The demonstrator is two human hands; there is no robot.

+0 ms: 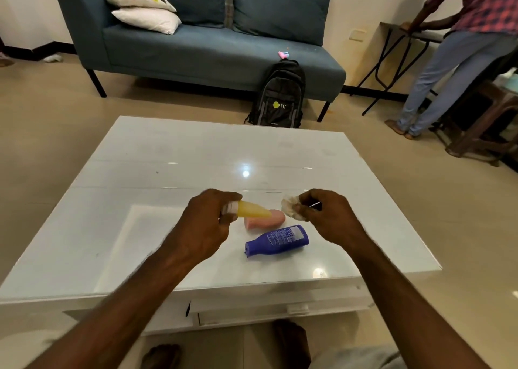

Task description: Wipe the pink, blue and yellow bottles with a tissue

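Observation:
My left hand (208, 217) grips the yellow bottle (253, 210) by its white cap end and holds it level above the white table (157, 161), pointing right. Just behind and below it the pink bottle (266, 219) lies on the table, partly hidden by the yellow one. The blue bottle (277, 240) lies on its side nearer to me, cap to the left. My right hand (326, 214) pinches a crumpled white tissue (291, 207) a short gap to the right of the yellow bottle's tip, not touching it.
A blue sofa (201, 46) with cushions stands beyond the table, a black backpack (280, 96) leaning on it. A person (462, 54) stands at a folding table at the right, next to wooden stools (482, 122). My feet show below the table's front edge.

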